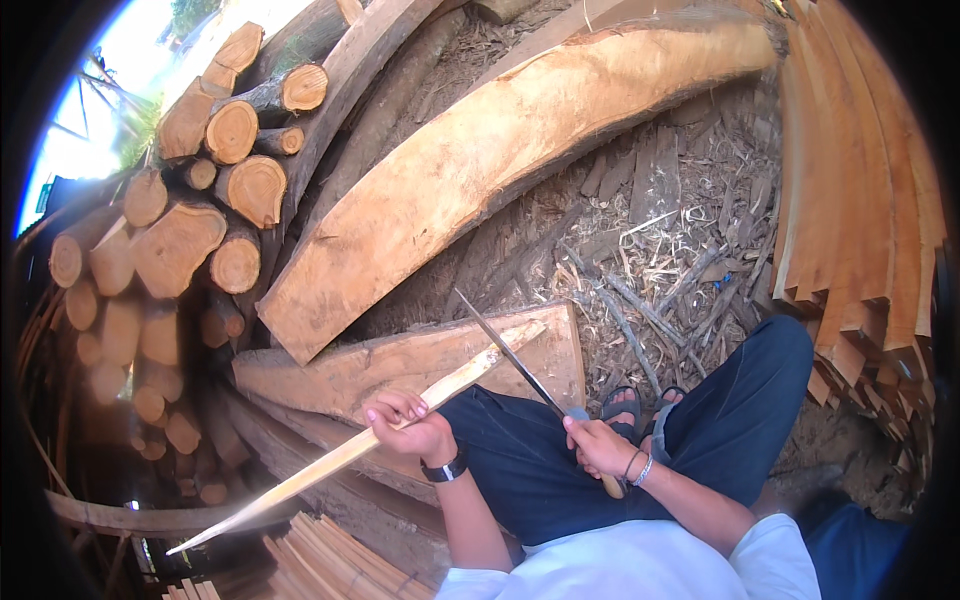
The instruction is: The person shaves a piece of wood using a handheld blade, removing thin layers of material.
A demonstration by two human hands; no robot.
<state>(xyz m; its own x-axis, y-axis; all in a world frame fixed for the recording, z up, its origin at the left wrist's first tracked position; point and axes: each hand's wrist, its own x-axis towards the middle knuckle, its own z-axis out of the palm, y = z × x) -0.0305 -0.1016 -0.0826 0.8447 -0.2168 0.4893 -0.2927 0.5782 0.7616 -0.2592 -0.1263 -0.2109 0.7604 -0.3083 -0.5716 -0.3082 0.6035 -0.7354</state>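
My left hand (408, 422) is closed round a long pale wooden stick (330, 462), which tapers to a point at the lower left. The stick slants up to the right across my lap. In my right hand (598, 447) is the handle of a long-bladed knife (515, 358). Its dark, narrow blade points up and to the left, crossing the stick near the upper end. Whether the edge touches the wood, I cannot tell. Behind that end lies a flat sawn plank (400, 375).
A large curved slab (500, 160) spans the middle. Stacked round logs (180, 250) rise at the left, and sawn boards (855, 180) stand at the right. Wood shavings and sticks (660, 290) litter the ground beyond my sandalled feet (622, 405). Thin strips (345, 565) lie at lower left.
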